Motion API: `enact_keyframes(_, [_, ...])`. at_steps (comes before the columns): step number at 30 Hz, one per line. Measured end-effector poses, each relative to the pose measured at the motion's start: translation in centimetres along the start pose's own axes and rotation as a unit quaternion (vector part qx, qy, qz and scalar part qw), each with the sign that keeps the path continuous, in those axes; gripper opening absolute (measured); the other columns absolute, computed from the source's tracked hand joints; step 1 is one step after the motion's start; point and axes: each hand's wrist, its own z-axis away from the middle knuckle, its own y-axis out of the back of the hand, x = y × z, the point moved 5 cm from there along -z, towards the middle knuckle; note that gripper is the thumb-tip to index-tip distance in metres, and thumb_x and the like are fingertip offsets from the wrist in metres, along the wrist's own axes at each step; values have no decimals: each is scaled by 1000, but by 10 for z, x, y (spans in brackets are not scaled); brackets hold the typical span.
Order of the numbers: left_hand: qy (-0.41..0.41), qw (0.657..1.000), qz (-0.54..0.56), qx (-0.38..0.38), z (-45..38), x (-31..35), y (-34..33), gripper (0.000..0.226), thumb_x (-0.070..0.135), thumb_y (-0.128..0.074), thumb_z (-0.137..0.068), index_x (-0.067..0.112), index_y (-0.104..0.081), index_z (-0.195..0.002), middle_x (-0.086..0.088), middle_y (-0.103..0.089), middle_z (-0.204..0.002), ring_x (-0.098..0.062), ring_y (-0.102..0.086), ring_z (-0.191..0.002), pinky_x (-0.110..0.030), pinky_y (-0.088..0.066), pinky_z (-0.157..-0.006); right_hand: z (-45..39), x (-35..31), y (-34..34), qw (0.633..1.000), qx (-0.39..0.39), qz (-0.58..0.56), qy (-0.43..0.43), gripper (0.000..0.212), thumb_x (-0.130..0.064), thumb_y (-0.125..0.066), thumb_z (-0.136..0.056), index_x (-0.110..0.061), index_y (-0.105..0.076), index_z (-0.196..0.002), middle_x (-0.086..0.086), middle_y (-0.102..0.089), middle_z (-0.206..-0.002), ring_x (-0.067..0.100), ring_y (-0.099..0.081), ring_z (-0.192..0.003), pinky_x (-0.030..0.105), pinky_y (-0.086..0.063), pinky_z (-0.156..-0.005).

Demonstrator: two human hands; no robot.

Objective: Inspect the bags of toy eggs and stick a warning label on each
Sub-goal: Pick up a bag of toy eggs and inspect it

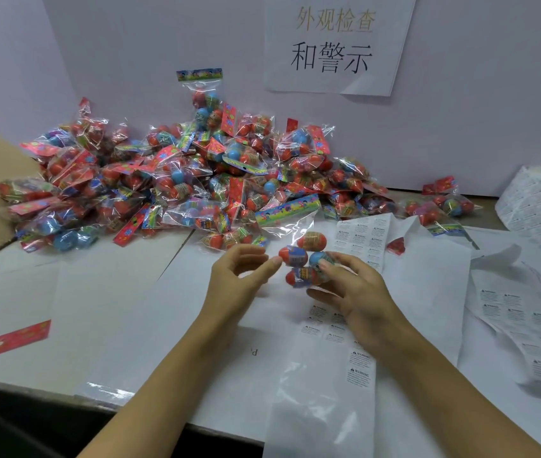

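White desk [104, 292] backed by egg-bag pile [170, 180]. One bag [305, 259] gripped by right hand [351, 285] over label sheet [358, 365], likely turned for inspection. Left hand [239, 276] loosely curled, thumb touching egg.

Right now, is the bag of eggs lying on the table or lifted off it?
Lifted. The right hand grips the bag of eggs above the label sheets; the left hand is open beside it.

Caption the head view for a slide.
Right hand holds a bag of toy eggs, left hand beside it, before the heaped bags.
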Motion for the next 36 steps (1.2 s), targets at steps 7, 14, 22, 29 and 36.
enact_keyframes(7, [14, 991, 113, -75, 3, 5, -7, 15, 25, -82, -78, 18, -79, -91, -12, -79, -102, -32, -76, -97, -35, -63, -77, 2, 2, -7, 999, -30, 0, -21, 21, -9, -67, -92, -1, -65, -112, 16, -76, -98, 25, -74, -86, 33, -62, -73])
enact_keyframes(14, [18, 991, 118, -57, 2, 5, -5, 15, 22, -82, -79, 13, -78, -91, -10, -79, -96, -29, -77, -91, -32, -63, -75, 2, 2, -7, 999, -27, -4, -20, 25, -11, -68, -91, -2, -64, -114, 20, -74, -107, 29, -74, -93, 31, -61, -72])
enact_keyframes(22, [2, 998, 50, -46, 4, 6, -7, 29, 22, -87, -79, 10, -61, -85, 2, -68, -70, -14, -66, -68, -26, -56, -60, 3, -1, -2, 999, 28, -11, 31, 32, 0, -73, -85, -8, -64, -115, 16, -72, -115, 30, -73, -102, 32, -58, -79])
enact_keyframes(29, [35, 990, 110, -85, 10, 8, -15, 50, 35, -85, -76, 11, -67, -116, -7, -77, -107, -26, -75, -102, -39, -62, -79, 10, -2, -13, 982, -89, 137, 94, 23, -16, -80, -78, -17, -78, -101, 2, -77, -108, 17, -70, -110, 34, -54, -91])
enact_keyframes(36, [38, 992, 71, -98, 11, 11, -13, 23, 38, -87, -73, 25, -77, -90, -3, -77, -88, -22, -76, -84, -29, -59, -66, 10, -8, -6, 981, 19, 161, 105, 29, -43, -79, -73, -24, -75, -95, -7, -76, -90, 7, -70, -84, 20, -51, -60])
